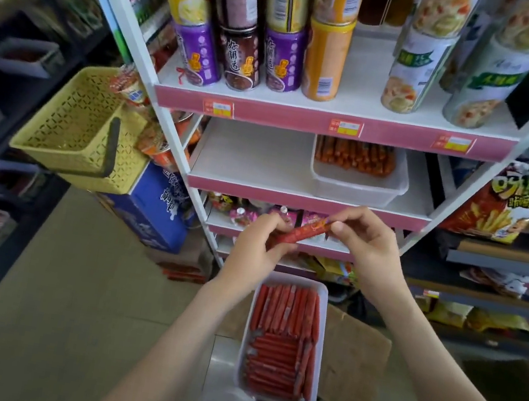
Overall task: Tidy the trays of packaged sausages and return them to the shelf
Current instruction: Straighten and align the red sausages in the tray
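Above the white tray (324,314) on the lap, left hand (254,244) and right hand (367,244) each pinch an end of one sausage (303,230), seemingly mid-sorting; next it needs laying flat among the packed rows before shelving.

A tray (322,331) of sausages (282,338) sits low before the shelf unit (291,197). A second tray (355,187) lies at the middle shelf's right end; cans (323,60) stand on the shelf above.
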A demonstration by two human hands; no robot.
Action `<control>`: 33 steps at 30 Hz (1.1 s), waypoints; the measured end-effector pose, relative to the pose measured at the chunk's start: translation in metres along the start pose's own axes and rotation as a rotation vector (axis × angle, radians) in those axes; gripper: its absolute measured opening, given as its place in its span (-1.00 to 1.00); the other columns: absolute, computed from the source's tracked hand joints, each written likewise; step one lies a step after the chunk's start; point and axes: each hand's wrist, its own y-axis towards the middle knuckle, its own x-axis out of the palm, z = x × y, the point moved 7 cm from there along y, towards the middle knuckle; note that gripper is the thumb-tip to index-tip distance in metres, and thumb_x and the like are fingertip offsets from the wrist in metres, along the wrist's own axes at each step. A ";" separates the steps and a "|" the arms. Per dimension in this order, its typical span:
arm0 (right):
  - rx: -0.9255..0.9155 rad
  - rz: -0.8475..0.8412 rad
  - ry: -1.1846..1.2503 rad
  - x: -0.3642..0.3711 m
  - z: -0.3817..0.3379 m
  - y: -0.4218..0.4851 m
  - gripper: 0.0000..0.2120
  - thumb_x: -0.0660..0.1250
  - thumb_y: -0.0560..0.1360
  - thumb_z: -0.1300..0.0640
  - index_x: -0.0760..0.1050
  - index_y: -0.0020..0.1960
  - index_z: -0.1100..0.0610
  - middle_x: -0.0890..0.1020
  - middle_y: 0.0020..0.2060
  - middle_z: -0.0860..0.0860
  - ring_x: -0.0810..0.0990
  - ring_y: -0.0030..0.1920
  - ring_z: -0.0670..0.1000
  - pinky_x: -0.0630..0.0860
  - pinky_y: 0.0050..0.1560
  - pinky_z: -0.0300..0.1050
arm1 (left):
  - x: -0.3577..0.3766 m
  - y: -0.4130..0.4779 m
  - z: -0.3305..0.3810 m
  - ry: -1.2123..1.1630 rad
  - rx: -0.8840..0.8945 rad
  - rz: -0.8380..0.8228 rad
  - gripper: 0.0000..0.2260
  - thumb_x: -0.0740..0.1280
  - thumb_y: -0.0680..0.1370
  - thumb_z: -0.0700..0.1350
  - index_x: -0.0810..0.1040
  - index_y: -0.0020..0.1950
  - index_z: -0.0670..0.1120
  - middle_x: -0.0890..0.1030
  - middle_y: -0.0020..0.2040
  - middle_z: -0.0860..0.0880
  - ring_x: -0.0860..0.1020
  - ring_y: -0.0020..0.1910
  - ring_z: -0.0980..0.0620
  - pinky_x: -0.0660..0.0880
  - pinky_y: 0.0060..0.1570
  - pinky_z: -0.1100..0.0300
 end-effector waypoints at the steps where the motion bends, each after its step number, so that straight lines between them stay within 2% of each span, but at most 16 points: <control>1: 0.008 -0.003 0.053 0.002 0.005 0.001 -0.84 0.33 0.49 0.36 0.52 -0.16 0.12 0.63 -0.28 -0.07 0.60 -0.17 -0.08 0.51 -0.03 -0.20 | -0.001 -0.003 -0.002 0.004 0.003 0.020 -0.85 0.41 0.49 -0.17 0.44 -0.05 -0.03 0.44 -0.14 0.22 0.44 -0.13 0.36 0.31 -0.11 0.54; 3: 0.027 -0.035 0.214 0.008 0.013 0.002 -0.91 0.42 0.45 0.22 0.54 -0.12 0.07 0.63 -0.23 -0.02 0.61 -0.13 -0.03 0.53 0.02 -0.12 | -0.003 -0.008 -0.006 -0.001 0.002 0.062 -0.84 0.41 0.49 -0.18 0.44 -0.07 -0.03 0.44 -0.14 0.22 0.44 -0.11 0.38 0.31 -0.11 0.56; 6: 0.128 -0.119 0.419 0.019 0.027 0.001 -0.67 0.45 0.40 0.07 0.52 0.11 0.13 0.65 -0.07 0.06 0.61 0.02 0.06 0.54 0.16 -0.01 | -0.004 -0.013 -0.013 -0.085 -0.060 0.111 -0.79 0.41 0.49 -0.15 0.42 -0.07 0.09 0.52 -0.10 0.16 0.49 -0.09 0.30 0.36 -0.08 0.50; 8: 0.183 -0.200 0.346 0.032 0.036 -0.002 -0.60 0.45 0.43 0.02 0.50 0.21 0.14 0.64 0.06 0.11 0.58 0.15 0.16 0.48 0.24 0.10 | -0.001 -0.015 -0.015 -0.150 -0.114 0.081 -0.79 0.40 0.51 -0.13 0.44 -0.01 0.14 0.55 -0.05 0.18 0.53 -0.04 0.26 0.41 0.00 0.43; 11: 0.234 -0.210 0.187 0.043 0.048 -0.001 -0.83 0.37 0.49 0.13 0.60 0.07 0.08 0.66 0.02 0.14 0.61 0.11 0.19 0.46 0.26 0.23 | 0.002 -0.014 -0.019 -0.242 -0.179 0.011 -0.82 0.38 0.52 -0.16 0.52 0.07 0.05 0.60 -0.02 0.15 0.58 0.00 0.21 0.48 0.06 0.30; 13: 0.285 -0.173 0.183 0.046 0.054 0.002 -0.85 0.30 0.53 0.27 0.60 0.02 0.11 0.67 -0.05 0.14 0.62 0.05 0.20 0.46 0.25 0.26 | -0.001 -0.016 -0.022 -0.297 -0.219 -0.030 -0.80 0.38 0.52 -0.19 0.55 0.13 -0.03 0.63 0.02 0.08 0.60 0.01 0.18 0.52 0.05 0.26; 16: 0.348 -0.164 0.248 0.054 0.056 0.009 -0.86 0.26 0.55 0.29 0.58 0.03 0.17 0.67 -0.11 0.12 0.61 0.00 0.18 0.47 0.24 0.22 | -0.010 -0.022 -0.033 -0.355 -0.326 -0.099 -0.76 0.35 0.54 -0.21 0.54 0.20 -0.06 0.63 0.02 0.02 0.62 -0.03 0.15 0.53 -0.04 0.30; 20: 0.361 -0.236 0.188 0.088 0.053 0.024 -0.86 0.30 0.53 0.26 0.57 0.05 0.13 0.68 -0.06 0.10 0.63 0.01 0.12 0.52 0.14 0.04 | -0.035 -0.027 -0.062 -0.379 -0.470 -0.106 -0.87 0.33 0.55 -0.21 0.57 0.08 -0.11 0.66 -0.12 -0.11 0.64 -0.15 -0.03 0.59 -0.04 0.09; 22: 0.345 -0.325 0.123 0.121 0.047 0.029 -0.83 0.30 0.53 0.32 0.54 0.06 0.12 0.67 0.00 0.15 0.64 0.04 0.07 0.56 0.11 -0.07 | -0.053 -0.026 -0.073 -0.369 -0.472 -0.073 -0.90 0.33 0.55 -0.18 0.58 0.05 -0.08 0.67 -0.17 -0.08 0.65 -0.15 -0.05 0.59 -0.02 0.04; 24: 0.306 -0.374 0.053 0.156 0.038 0.034 -0.83 0.27 0.54 0.33 0.52 0.09 0.16 0.65 0.02 0.14 0.63 0.06 0.03 0.56 0.14 -0.10 | -0.075 -0.024 -0.081 -0.361 -0.469 -0.033 -0.93 0.33 0.56 -0.16 0.59 0.01 -0.05 0.67 -0.21 -0.02 0.66 -0.16 0.00 0.59 -0.03 0.04; 26: 0.257 -0.396 -0.012 0.190 0.031 0.044 -0.84 0.28 0.55 0.28 0.52 0.12 0.16 0.65 0.00 0.07 0.63 0.05 -0.01 0.55 0.16 -0.07 | -0.107 -0.020 -0.091 -0.267 -0.445 0.007 -0.93 0.33 0.56 -0.17 0.58 -0.03 -0.01 0.65 -0.24 0.07 0.62 -0.22 0.19 0.54 -0.13 0.26; 28: 0.186 -0.418 -0.106 0.222 0.027 0.059 -0.86 0.31 0.54 0.23 0.52 0.10 0.14 0.65 -0.05 0.04 0.63 0.01 -0.01 0.56 0.13 0.01 | -0.146 -0.015 -0.106 -0.060 -0.402 0.041 -0.94 0.35 0.55 -0.12 0.59 -0.03 0.02 0.65 -0.19 0.11 0.58 -0.22 0.28 0.45 -0.14 0.33; 31: 0.111 -0.458 -0.205 0.280 0.024 0.088 -0.85 0.33 0.53 0.19 0.52 0.09 0.19 0.64 -0.10 0.14 0.62 -0.05 0.12 0.55 0.08 0.12 | -0.222 -0.005 -0.139 0.118 -0.335 0.239 -0.90 0.39 0.52 -0.11 0.61 0.03 -0.02 0.63 -0.09 0.11 0.58 -0.11 0.21 0.46 -0.03 0.29; 33: 0.100 -0.490 -0.224 0.324 0.025 0.113 -0.83 0.34 0.53 0.21 0.52 0.11 0.21 0.62 -0.10 0.22 0.61 -0.12 0.16 0.56 0.02 0.05 | -0.279 0.004 -0.165 0.234 -0.295 0.387 -0.77 0.41 0.50 -0.10 0.58 0.15 -0.07 0.57 0.03 0.10 0.53 0.05 0.12 0.36 0.08 0.39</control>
